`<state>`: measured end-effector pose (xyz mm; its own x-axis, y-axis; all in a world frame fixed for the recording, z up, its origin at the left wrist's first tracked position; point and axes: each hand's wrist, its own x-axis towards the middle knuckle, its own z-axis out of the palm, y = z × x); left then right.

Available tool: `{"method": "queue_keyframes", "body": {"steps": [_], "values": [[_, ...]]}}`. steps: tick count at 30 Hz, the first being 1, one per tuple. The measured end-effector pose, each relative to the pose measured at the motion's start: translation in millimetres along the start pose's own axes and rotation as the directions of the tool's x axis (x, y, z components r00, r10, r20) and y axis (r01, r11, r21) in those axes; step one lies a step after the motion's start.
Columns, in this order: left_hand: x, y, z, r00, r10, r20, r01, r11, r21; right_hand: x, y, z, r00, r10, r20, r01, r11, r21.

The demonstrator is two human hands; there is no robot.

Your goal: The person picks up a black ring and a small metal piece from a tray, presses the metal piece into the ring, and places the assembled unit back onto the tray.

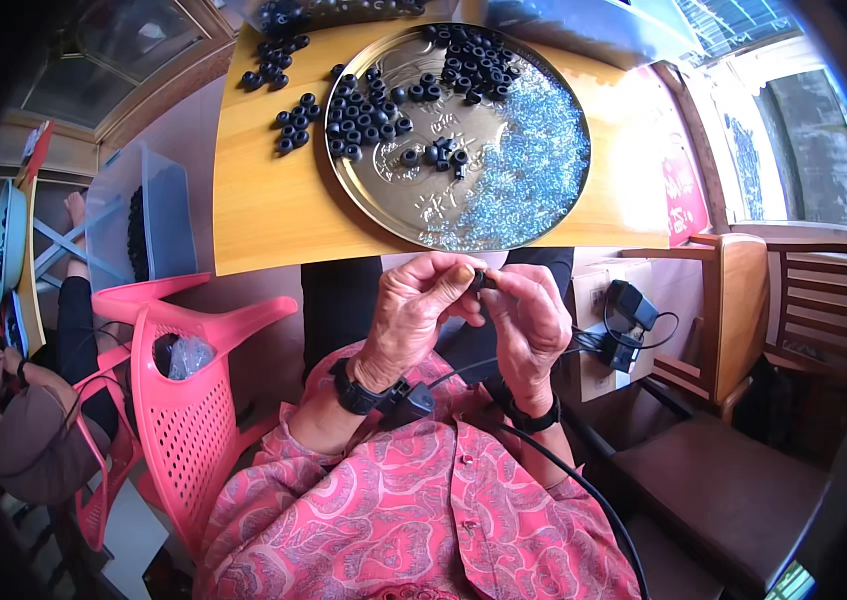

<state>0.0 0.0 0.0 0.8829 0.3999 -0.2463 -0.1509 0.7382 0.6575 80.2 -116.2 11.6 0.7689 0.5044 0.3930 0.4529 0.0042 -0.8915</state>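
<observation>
In front of my chest, just off the table's near edge, my left hand [424,298] and my right hand [529,315] meet at the fingertips. Both pinch a small black piece [481,281], mostly covered by the fingers. Beyond them lies a round metal tray [422,125]. Black ring-shaped pieces [359,120] cover part of its left side, with another heap of black pieces [474,62] at the back. A few more black pieces [444,155] sit near the middle. Many tiny clear-bluish pieces [529,180] spread over the tray's right side.
More black rings [296,125] lie on the wooden table [264,215] left of the tray. Clear plastic bins [594,28] stand behind it. A pink chair [184,400] is at my left, near a seated person [44,430]. A black cable [584,480] crosses my lap.
</observation>
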Motion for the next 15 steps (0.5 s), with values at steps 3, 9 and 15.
{"method": "queue_keyframes", "body": {"steps": [3,9,15], "values": [[0.5,-2.6,-2.8,1.0,0.016,-0.002,-0.016,1.0,0.015,-0.4,-1.4,0.1,1.0,0.008,0.006,-0.008,1.0,-0.012],[-4.6,1.6,4.3,0.998,0.043,-0.04,-0.041,0.998,0.041,0.9,-4.8,1.0,1.0,-0.008,-0.002,0.008,1.0,-0.014],[-6.9,10.8,8.2,0.994,0.103,-0.032,-0.095,0.975,0.2,1.8,-2.5,-0.6,1.0,-0.013,0.002,0.013,0.999,0.03]]}}
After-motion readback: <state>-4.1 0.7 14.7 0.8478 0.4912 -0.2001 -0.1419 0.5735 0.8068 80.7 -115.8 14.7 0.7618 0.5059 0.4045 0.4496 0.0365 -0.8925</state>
